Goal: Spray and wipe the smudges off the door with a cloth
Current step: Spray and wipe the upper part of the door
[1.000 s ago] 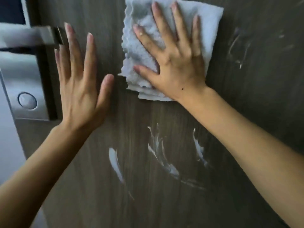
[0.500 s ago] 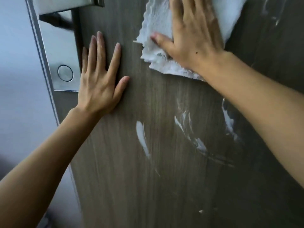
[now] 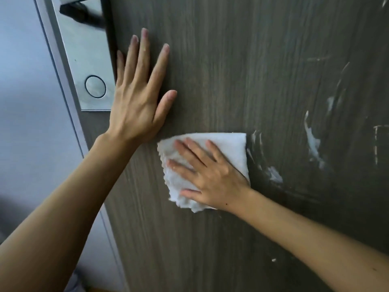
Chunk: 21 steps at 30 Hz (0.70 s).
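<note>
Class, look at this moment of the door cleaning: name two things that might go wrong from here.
1. The right hand presses the cloth flat; the white smears beside it may spread rather than lift.
2. The left hand rests flat on the door near the lock plate, so it may leave fresh marks.

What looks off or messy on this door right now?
White smears streak the dark wood door to the right of the cloth, more faintly toward the upper right. The right hand presses the cloth flat; the left hand rests flat beside the lock plate.
</note>
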{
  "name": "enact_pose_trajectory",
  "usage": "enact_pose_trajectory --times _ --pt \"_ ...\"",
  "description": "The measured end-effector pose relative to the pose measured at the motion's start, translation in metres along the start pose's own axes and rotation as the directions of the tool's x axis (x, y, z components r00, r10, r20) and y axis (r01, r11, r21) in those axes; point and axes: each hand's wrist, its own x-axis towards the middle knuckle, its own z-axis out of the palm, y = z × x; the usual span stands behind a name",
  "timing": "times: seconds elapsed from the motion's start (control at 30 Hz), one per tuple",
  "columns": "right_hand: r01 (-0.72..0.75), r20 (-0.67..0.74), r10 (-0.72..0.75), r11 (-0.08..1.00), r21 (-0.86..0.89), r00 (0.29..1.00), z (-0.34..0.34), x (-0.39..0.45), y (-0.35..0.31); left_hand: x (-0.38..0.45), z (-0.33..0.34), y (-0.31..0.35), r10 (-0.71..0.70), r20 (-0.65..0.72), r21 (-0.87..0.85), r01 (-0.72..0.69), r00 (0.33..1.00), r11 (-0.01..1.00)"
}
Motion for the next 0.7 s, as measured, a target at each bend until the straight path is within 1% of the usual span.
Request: enact_pose_trajectory --times 0.03,0.07,0.13,0.23,0.33,0.4,0.47,0.53,0.57,0.6,0.67,0.7 --pt "0.052 0.005 -0.052 0.999 -0.011 0.999 0.001 -0.003 0.0 -0.001 -0.001 0.0 0.009 0.016 0.019 -0.009 1.0 1.0" --pt "0.075 0.004 -0.075 0.997 -0.028 0.997 0.0 -0.001 0.005 -0.001 -0.001 0.0 0.015 0.024 0.033 -0.016 1.0 0.999" --pt "0.035 -0.009 -0.035 0.998 -0.059 0.999 -0.005 0.009 0.022 -0.002 -0.002 0.0 0.021 0.028 0.048 -0.022 0.999 0.999" --pt "-0.156 -0.056 0.154 0.987 -0.043 0.987 -0.022 0.033 0.063 -0.002 0.001 0.002 0.014 0.014 0.055 -0.015 1.0 0.998" --pt "-0.369 -0.028 0.37 0.929 0.013 0.929 -0.034 0.052 0.089 -0.001 0.004 0.001 -0.003 -0.014 0.06 0.004 1.0 0.998" --pt "-0.46 -0.033 0.46 0.888 0.012 0.887 -0.034 0.055 0.083 -0.002 0.007 -0.001 -0.004 -0.025 0.082 0.006 1.0 0.997" --pt "-0.503 -0.072 0.502 0.864 0.013 0.862 -0.027 0.05 0.065 -0.002 0.009 -0.003 0.007 -0.024 0.099 -0.004 1.0 0.995" --pt "-0.485 -0.099 0.485 0.874 0.03 0.869 -0.017 0.039 0.043 -0.002 0.009 -0.002 0.009 -0.024 0.103 -0.006 1.0 0.995" --pt "-0.442 -0.099 0.443 0.896 0.039 0.891 -0.01 0.029 0.03 -0.002 0.008 -0.001 0.003 -0.024 0.101 -0.001 1.0 0.995" --pt "-0.373 -0.09 0.375 0.927 0.039 0.922 -0.003 0.017 0.016 -0.002 0.008 0.001 -0.004 -0.023 0.098 0.006 1.0 0.995" --pt "-0.186 -0.043 0.186 0.983 0.003 0.982 0.011 -0.014 -0.015 -0.001 0.007 0.003 -0.017 -0.017 0.107 0.019 1.0 0.994" --pt "-0.086 -0.011 0.086 0.996 -0.032 0.996 0.016 -0.029 -0.028 -0.002 0.006 0.004 -0.022 -0.012 0.116 0.023 1.0 0.993"
